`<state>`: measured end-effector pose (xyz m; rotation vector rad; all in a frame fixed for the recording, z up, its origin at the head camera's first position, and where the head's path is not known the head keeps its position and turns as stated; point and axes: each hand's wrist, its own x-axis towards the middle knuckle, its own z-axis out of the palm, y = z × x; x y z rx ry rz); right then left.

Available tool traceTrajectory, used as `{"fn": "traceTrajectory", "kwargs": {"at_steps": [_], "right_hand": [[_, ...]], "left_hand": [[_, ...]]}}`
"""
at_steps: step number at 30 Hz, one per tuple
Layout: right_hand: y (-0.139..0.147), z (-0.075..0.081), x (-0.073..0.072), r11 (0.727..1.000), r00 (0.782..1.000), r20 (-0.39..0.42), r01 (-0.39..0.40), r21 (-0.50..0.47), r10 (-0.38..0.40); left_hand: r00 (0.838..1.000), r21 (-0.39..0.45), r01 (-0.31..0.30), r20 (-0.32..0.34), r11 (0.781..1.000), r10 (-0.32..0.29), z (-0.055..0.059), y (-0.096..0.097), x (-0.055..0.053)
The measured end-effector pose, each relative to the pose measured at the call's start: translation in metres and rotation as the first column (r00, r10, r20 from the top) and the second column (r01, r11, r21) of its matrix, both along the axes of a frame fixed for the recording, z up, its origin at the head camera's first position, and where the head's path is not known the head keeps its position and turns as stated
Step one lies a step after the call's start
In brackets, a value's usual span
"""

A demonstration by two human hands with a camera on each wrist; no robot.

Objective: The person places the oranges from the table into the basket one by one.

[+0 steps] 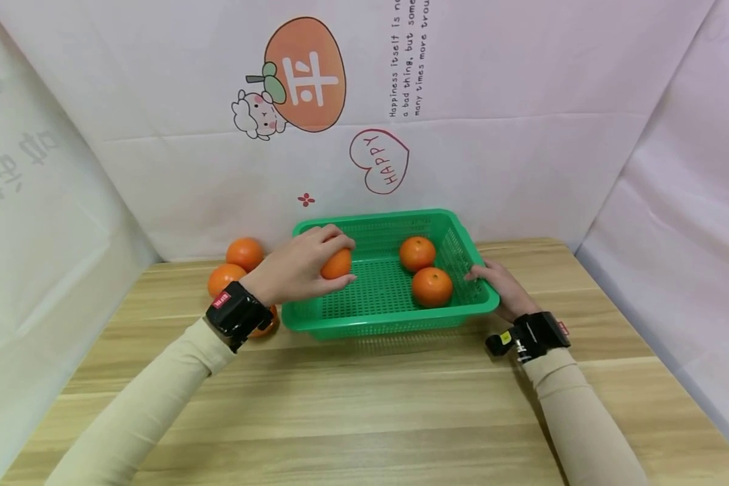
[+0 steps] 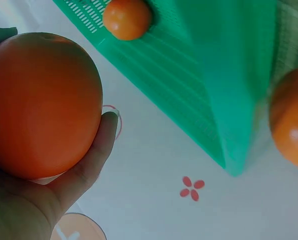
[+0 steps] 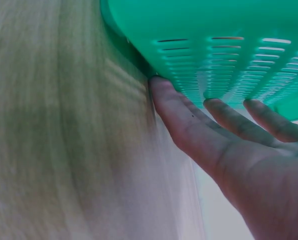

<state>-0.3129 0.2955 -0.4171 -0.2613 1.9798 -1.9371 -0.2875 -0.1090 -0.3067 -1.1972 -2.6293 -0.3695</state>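
Observation:
My left hand (image 1: 310,263) grips an orange (image 1: 337,264) over the left part of a green plastic basket (image 1: 376,322). In the left wrist view that orange (image 2: 44,107) fills the left side, with the thumb curled against it. Two more oranges lie inside the basket on its right side, one orange (image 1: 417,254) behind the other orange (image 1: 432,287). My right hand (image 1: 505,289) holds the basket's right side, a digit over the rim. The right wrist view shows fingers (image 3: 194,127) against the outside of the slotted wall.
Left of the basket, three oranges sit on the wooden table (image 1: 364,405): a rear orange (image 1: 245,254), a middle orange (image 1: 225,278) and a front orange (image 1: 266,322) partly hidden by the left wrist. A white printed cloth (image 1: 492,135) hangs behind the table.

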Motion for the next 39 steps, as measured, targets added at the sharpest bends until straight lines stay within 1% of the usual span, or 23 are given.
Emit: {"fn": "traceTrajectory", "kwargs": {"at_steps": [4,8,14,20,24,27,31,36,39], "right_hand": [[0.000,-0.001,-0.001,1.000,1.000,0.002,0.003,0.000,-0.003],[-0.001,-0.001,-0.001,1.000,1.000,0.009,0.008,-0.009,-0.008],[-0.001,0.000,-0.001,1.000,1.000,0.006,0.009,-0.004,-0.009],[0.001,0.002,-0.002,1.000,1.000,-0.003,0.012,0.010,-0.012],[0.000,0.002,-0.003,1.000,1.000,-0.003,0.017,0.006,-0.017],[-0.002,0.001,-0.003,1.000,1.000,0.004,0.020,-0.008,-0.020],[-0.003,0.000,-0.002,1.000,1.000,0.003,0.021,-0.016,-0.021],[-0.002,0.000,-0.001,1.000,1.000,-0.004,0.011,-0.005,-0.011],[0.000,0.000,-0.001,1.000,1.000,-0.001,0.015,-0.008,-0.015]], "left_hand": [[1.000,0.015,0.019,-0.016,1.000,-0.019,-0.001,0.012,-0.005],[0.999,0.025,0.032,-0.016,0.999,-0.032,-0.003,0.023,-0.011],[1.000,0.024,0.028,0.000,0.999,-0.028,-0.007,0.035,-0.019],[0.999,0.031,0.034,0.011,0.999,-0.034,-0.007,0.044,-0.028],[0.999,0.029,0.024,0.032,0.999,-0.025,-0.009,0.048,-0.035],[0.999,0.019,0.009,0.051,1.000,-0.010,-0.012,0.050,-0.042],[0.995,-0.029,-0.026,0.093,0.999,0.029,-0.020,0.052,-0.054],[0.984,-0.099,-0.078,0.151,0.992,0.093,-0.030,0.056,-0.068],[0.977,-0.121,-0.097,0.178,0.988,0.117,-0.032,0.063,-0.076]]}}
